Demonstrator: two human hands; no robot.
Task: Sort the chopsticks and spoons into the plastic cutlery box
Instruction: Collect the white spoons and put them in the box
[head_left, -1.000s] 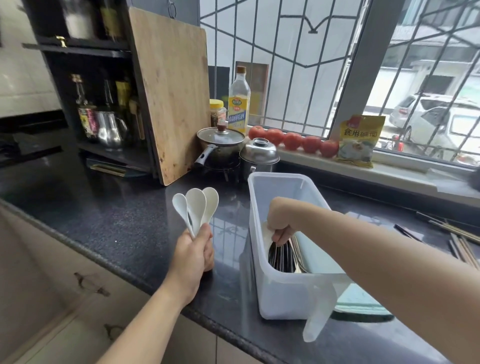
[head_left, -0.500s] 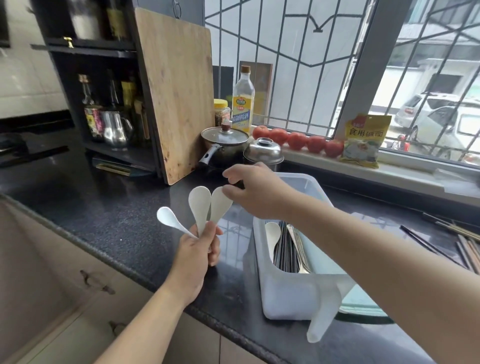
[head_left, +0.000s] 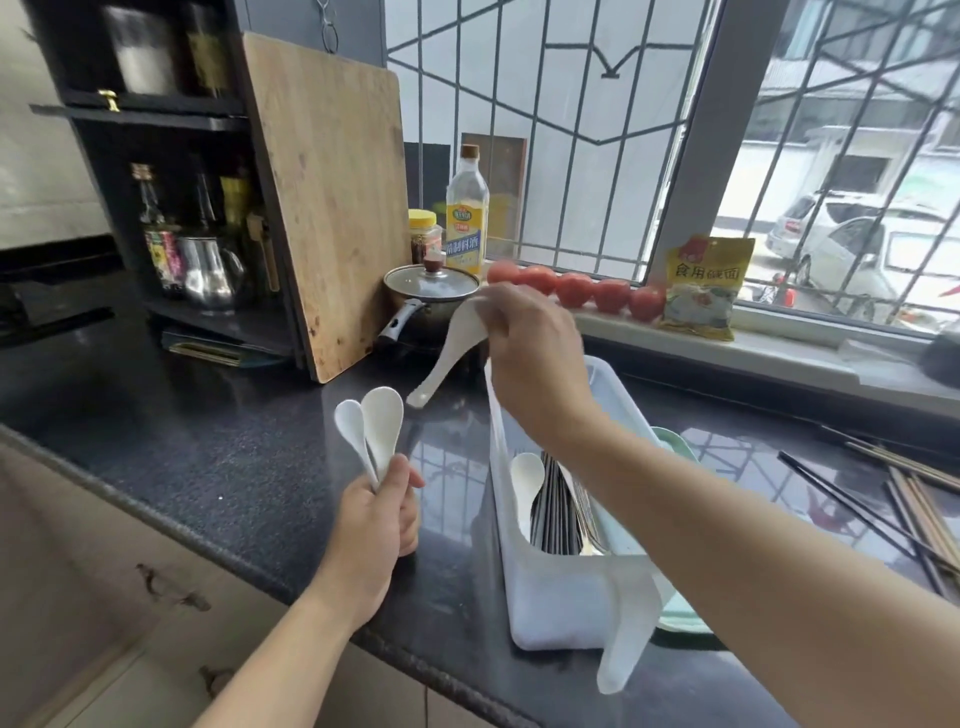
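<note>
A: Cutlery box on dark counter; one white spoon and dark chopsticks inside.
B: Hands?
A: Right hand pinches a spoon by its bowl, above box's far end. Left hand grips two spoons.
B: Surroundings?
A: Loose chopsticks right; pot, cutting board behind.
</note>
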